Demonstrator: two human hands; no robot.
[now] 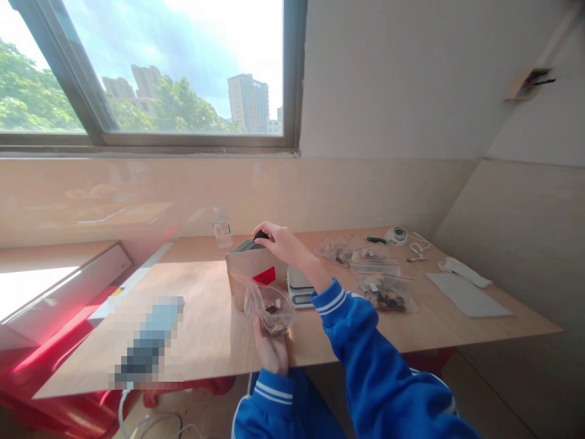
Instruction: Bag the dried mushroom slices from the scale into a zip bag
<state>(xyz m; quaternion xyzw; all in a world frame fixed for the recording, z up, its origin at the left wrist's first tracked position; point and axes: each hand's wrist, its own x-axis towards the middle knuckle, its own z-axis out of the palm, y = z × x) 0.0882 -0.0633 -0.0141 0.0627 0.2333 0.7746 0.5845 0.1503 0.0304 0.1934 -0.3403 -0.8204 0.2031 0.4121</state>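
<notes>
In my left hand [270, 349] rests a clear plastic bag [269, 308] with dark and brown pieces inside. The fingers are curled under and behind it, partly hidden. My right hand [278, 241] is over the mouth of a brown paper bag [242, 271] that stands upright with a red label [264, 276] on its front. Between its thumb and fingers is a small black piece [261, 235], too small to name. Just right of the paper bag, a white kitchen-scale-like device [299, 286] is partly covered by my right forearm.
Several zip bags of dark pieces [384, 291] lie right of the device. Behind them are a green-handled screwdriver [376, 240], a white dome camera [397, 235] and a coiled cable [418, 251]. A white sheet [466, 296] lies far right. A bottle [222, 228] stands at the back; a blurred device [148, 341] lies left.
</notes>
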